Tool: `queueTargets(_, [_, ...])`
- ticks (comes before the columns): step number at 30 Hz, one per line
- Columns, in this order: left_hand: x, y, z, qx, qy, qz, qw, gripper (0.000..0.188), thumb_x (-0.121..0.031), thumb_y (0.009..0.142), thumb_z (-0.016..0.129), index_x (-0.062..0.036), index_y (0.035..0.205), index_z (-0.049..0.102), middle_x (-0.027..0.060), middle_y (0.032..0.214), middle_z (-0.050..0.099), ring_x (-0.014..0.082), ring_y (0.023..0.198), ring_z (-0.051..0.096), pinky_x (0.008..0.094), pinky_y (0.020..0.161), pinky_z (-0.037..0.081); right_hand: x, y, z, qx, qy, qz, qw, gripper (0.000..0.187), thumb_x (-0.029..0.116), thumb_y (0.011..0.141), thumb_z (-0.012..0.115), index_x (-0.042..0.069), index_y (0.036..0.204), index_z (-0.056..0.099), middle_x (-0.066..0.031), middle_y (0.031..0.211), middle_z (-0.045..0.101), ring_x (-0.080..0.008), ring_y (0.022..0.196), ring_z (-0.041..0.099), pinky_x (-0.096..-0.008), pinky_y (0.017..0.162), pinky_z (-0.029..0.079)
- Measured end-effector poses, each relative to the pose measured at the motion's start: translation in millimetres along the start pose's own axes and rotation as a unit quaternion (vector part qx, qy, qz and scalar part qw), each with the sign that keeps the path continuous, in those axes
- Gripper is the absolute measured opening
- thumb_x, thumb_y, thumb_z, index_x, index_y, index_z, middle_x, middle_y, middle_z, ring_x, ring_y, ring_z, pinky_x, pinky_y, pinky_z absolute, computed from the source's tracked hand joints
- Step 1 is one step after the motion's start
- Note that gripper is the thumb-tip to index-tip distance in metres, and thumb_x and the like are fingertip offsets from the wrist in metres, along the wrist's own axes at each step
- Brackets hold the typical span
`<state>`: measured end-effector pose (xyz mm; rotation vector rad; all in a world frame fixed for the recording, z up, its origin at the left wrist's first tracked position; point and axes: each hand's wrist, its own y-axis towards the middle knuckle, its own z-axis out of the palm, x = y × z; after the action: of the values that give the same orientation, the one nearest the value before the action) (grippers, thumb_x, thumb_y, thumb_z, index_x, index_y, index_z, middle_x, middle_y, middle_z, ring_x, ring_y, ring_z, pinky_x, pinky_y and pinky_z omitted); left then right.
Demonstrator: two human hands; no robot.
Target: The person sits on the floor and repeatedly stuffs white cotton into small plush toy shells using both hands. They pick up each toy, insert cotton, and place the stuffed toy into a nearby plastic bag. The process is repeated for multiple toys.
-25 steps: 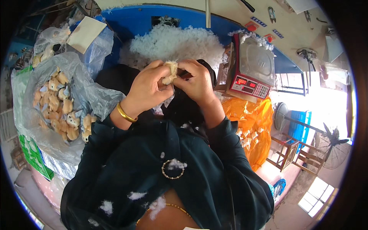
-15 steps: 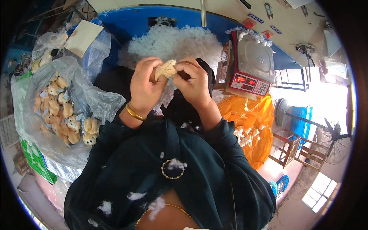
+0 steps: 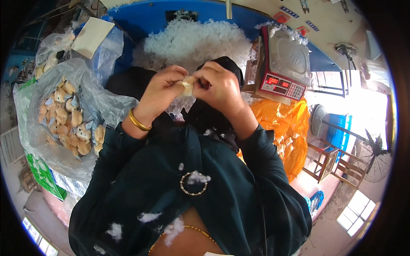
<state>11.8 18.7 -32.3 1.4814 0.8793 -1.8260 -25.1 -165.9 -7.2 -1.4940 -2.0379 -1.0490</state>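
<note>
Between my hands is a small cream-yellow fabric piece (image 3: 188,86), mostly covered by my fingers. My left hand (image 3: 162,90), with a gold bangle at its wrist, pinches it from the left. From the other side my right hand (image 3: 220,87) grips it with thumb and curled fingers. Just beyond lies a big heap of white fluffy stuffing (image 3: 198,42). To the left, a clear plastic bag (image 3: 92,81) holds several small tan plush toys (image 3: 64,117) with grey-blue parts.
A red digital scale (image 3: 284,64) stands at the right of the stuffing. Below it, an orange plastic bag (image 3: 294,119) holds small pale pieces. Wooden chairs (image 3: 320,160) and a fan (image 3: 371,153) are farther right. A sheet of card (image 3: 93,37) rests at the upper left.
My left hand has turned and lowered a little, and my right hand has moved slightly right. The fabric piece is now more hidden by my fingers. The view has shifted slightly.
</note>
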Motion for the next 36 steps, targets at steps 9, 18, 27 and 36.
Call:
queueTargets(9, [-11.7,6.8,-2.1,0.022,-0.040,0.003,0.999,0.009,0.003,0.079,0.056,0.0022,0.085,0.062,0.0044,0.100,0.056,0.0110,0.087,0.054,0.0227,0.077,0.043,-1.1,-3.7,9.9,-0.020,0.087,0.035,0.995,0.016,0.008,0.067,0.070,0.004,0.081,0.064,-0.0081,0.081,0.060,-0.0249,0.065,0.061,-0.0316,0.059,0.050])
queueTargets(18, [0.0,1.7,9.8,-0.124,0.022,-0.022,0.992,0.025,0.004,0.075,0.069,-0.0010,0.098,0.059,0.0028,0.095,0.062,0.0076,0.084,0.058,0.0204,0.066,0.049,-16.5,-7.2,13.6,-0.013,0.273,0.098,0.957,0.013,-0.001,0.074,0.058,-0.005,0.086,0.063,-0.0125,0.095,0.060,-0.0209,0.090,0.057,-0.0279,0.075,0.046])
queueTargets(27, [8.3,4.0,2.4,-0.055,0.112,0.100,0.987,0.018,0.009,0.075,0.064,-0.0004,0.090,0.063,0.0038,0.103,0.057,0.0102,0.087,0.058,0.0230,0.077,0.048,-24.0,-8.9,-0.1,0.122,0.388,0.144,0.902,0.011,0.008,0.079,0.062,-0.002,0.082,0.063,-0.0053,0.094,0.054,-0.0147,0.082,0.050,-0.0240,0.071,0.040])
queueTargets(36, [-19.6,3.2,4.3,0.079,0.009,0.025,0.997,0.015,0.012,0.079,0.053,-0.0010,0.085,0.059,0.0034,0.100,0.055,0.0106,0.088,0.055,0.0223,0.081,0.044,-53.3,-14.3,5.7,-0.008,0.595,0.147,0.790,0.012,0.012,0.093,0.055,0.002,0.089,0.060,-0.0031,0.098,0.052,-0.0141,0.086,0.051,-0.0267,0.075,0.041])
